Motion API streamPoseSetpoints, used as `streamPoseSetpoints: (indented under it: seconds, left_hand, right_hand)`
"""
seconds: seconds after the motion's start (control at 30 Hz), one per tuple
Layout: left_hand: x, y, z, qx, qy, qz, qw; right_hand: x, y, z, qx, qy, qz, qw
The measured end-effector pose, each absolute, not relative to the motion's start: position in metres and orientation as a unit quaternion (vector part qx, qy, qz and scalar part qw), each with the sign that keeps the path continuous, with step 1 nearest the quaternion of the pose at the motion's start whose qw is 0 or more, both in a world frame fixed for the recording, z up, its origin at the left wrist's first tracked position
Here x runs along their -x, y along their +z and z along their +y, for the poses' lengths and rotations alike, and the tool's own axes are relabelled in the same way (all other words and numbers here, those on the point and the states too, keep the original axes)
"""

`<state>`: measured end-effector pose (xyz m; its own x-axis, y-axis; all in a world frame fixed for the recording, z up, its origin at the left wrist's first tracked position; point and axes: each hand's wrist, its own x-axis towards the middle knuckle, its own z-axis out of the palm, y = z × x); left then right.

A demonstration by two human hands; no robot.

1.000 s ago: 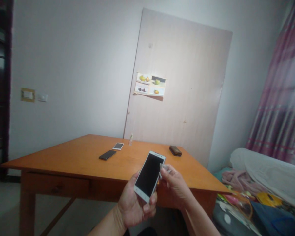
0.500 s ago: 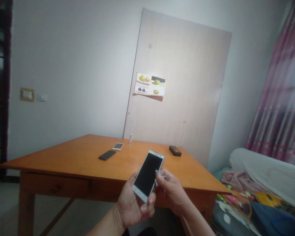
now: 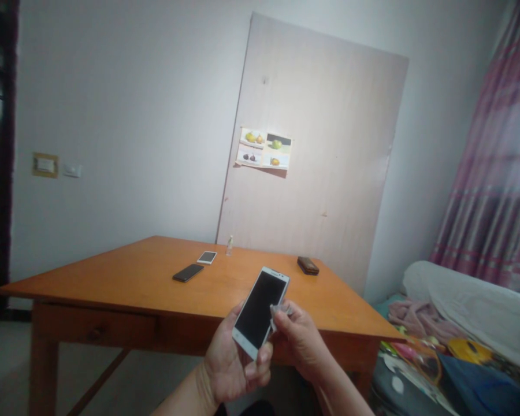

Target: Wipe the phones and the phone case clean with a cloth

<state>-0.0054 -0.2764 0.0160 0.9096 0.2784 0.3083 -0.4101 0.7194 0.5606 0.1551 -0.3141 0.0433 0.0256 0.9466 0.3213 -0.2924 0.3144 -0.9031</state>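
The left hand point(image 3: 229, 364) holds a rectangular white smartphone point(image 3: 255, 315) with a black screen. The right hand point(image 3: 304, 341) pinches a small whitish item point(image 3: 286, 309), material unclear. Beyond both hands: flat orange-brown wooden table point(image 3: 125, 280); slim rectangular black phone point(image 3: 188, 273). Right of the right hand: draped pink-purple fabric curtain point(image 3: 481, 190), grey horizontal bands.

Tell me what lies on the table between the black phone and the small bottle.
The head view shows a white-framed phone lying between the black phone and the small bottle.

Hazy light brightens the board point(image 3: 325, 121) and dims toward the edges
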Motion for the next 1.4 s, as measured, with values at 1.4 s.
streamPoseSetpoints:
  seconds: [1.4]
  left_hand:
    - [0.005,0.013,-0.264,-0.67,0.363,0.224,0.608]
  right_hand:
    - [-0.195,0.081,-0.308,0.525,0.068,-0.582,0.618]
